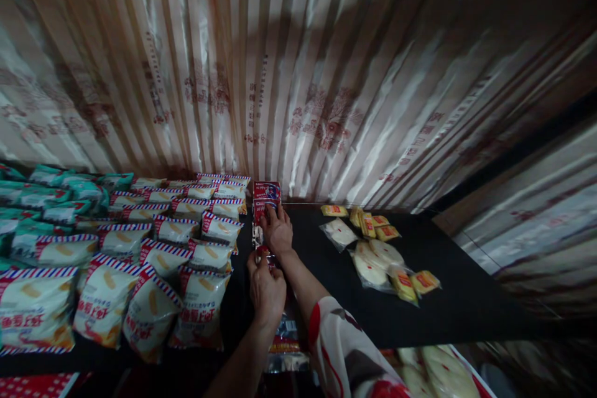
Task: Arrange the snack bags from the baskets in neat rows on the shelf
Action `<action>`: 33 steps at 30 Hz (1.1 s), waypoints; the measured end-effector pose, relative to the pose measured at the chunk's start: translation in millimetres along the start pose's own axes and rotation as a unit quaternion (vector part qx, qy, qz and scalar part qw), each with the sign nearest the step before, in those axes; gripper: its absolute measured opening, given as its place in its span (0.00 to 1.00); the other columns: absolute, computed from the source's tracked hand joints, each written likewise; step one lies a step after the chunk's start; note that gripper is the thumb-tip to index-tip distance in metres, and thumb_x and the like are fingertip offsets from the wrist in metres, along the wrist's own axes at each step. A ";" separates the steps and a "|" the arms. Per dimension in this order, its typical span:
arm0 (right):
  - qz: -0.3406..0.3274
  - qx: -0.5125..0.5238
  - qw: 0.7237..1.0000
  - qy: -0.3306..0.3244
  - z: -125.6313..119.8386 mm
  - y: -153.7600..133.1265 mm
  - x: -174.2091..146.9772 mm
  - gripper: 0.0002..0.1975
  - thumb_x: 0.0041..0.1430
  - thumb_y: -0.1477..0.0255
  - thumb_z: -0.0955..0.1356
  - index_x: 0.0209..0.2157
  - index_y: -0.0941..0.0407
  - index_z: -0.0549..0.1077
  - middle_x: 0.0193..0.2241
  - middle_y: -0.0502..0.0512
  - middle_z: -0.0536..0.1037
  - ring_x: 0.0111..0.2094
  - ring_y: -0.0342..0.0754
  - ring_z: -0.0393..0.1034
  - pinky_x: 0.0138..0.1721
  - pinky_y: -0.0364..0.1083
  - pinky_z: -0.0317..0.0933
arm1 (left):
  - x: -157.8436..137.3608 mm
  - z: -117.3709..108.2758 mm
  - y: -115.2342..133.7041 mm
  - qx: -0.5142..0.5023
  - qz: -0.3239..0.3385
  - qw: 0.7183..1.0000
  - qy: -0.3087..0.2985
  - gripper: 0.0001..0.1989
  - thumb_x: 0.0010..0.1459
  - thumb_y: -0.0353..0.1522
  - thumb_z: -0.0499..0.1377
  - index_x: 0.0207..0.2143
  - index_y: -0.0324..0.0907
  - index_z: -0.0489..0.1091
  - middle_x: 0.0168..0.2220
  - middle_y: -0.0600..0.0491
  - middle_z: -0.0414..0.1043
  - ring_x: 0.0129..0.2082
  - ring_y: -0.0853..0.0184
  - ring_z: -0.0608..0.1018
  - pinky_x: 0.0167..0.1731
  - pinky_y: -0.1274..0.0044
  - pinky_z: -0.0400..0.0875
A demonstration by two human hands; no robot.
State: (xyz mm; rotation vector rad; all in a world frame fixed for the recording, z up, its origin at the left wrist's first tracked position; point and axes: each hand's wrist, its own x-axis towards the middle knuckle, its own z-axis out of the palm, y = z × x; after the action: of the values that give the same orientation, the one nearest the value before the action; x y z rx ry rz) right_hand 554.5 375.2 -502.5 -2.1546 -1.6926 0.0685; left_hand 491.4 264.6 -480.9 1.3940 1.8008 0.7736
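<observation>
A row of small red packets (267, 191) runs along the black table, with dark and silvery parts toward the near end. My right hand (278, 233) lies over the row, fingers spread on a red packet near its far end. Just nearer to me, my left hand (268, 289) has its fingers closed on the edge of a shiny red packet (263, 251). Most of that packet is hidden under the hands. By my forearms lies a clear-ended dark packet (285, 348) with a barcode.
To the left stand several rows of white snack bags (198, 305) with striped edges, and teal bags (46, 199) behind. On the right of the black table (448, 317) are yellow packets (387, 232) and wrapped round flat cakes (373, 264). Printed plastic sheeting (280, 74) hangs behind.
</observation>
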 end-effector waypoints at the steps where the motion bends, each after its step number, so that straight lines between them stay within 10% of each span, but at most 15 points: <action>1: -0.002 -0.004 1.000 0.002 -0.4 0.2 0.5 0.22 0.62 0.61 0.60 0.58 0.47 0.62 0.62 0.57 0.56 0.59 0.56 0.54 0.54 0.53 0.53 | 0.0 -0.6 0.5 0.000 0.003 1.000 -0.001 0.23 0.51 0.22 0.50 0.51 0.35 0.68 0.58 0.40 0.57 0.57 0.61 0.66 0.57 0.76 0.57; 13: -0.067 0.035 0.996 0.057 -26.9 0.3 -2.9 0.20 0.60 0.65 0.63 0.54 0.53 0.68 0.62 0.62 0.56 0.61 0.58 0.49 0.57 0.57 0.50 | -10.0 -12.2 7.2 -0.010 0.038 0.999 0.030 0.22 0.52 0.21 0.50 0.49 0.35 0.68 0.59 0.40 0.54 0.58 0.60 0.64 0.58 0.75 0.56; 20: -0.085 0.191 0.975 0.075 -65.6 -6.4 -66.0 0.18 0.59 0.72 0.60 0.49 0.61 0.71 0.57 0.64 0.63 0.57 0.52 0.60 0.56 0.49 0.56 | -40.2 -30.8 -2.4 -0.054 0.102 0.993 0.010 0.17 0.52 0.20 0.47 0.38 0.39 0.72 0.45 0.46 0.69 0.48 0.65 0.72 0.52 0.75 0.64; 28: -0.097 0.362 0.927 0.005 -84.4 -16.8 -236.0 0.14 0.62 0.71 0.58 0.45 0.53 0.71 0.39 0.56 0.78 0.39 0.46 0.74 0.42 0.44 0.67 | -128.3 -62.6 -95.1 -0.097 0.185 0.970 -0.126 0.21 0.52 0.21 0.46 0.42 0.43 0.72 0.42 0.48 0.74 0.44 0.65 0.75 0.45 0.77 0.68; 33: -0.054 0.323 0.936 -0.127 -47.4 -13.5 -308.7 0.14 0.60 0.73 0.59 0.41 0.54 0.74 0.38 0.56 0.79 0.40 0.46 0.75 0.43 0.44 0.67 | -154.8 -88.5 -170.0 0.053 0.070 0.978 -0.191 0.18 0.53 0.20 0.46 0.36 0.41 0.72 0.42 0.48 0.72 0.44 0.69 0.73 0.47 0.79 0.65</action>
State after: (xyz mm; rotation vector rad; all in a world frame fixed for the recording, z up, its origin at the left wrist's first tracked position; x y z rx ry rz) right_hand 473.1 73.8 -517.1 -1.6022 -1.6123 0.7893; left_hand 350.6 71.5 -541.1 1.6286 1.4743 0.4445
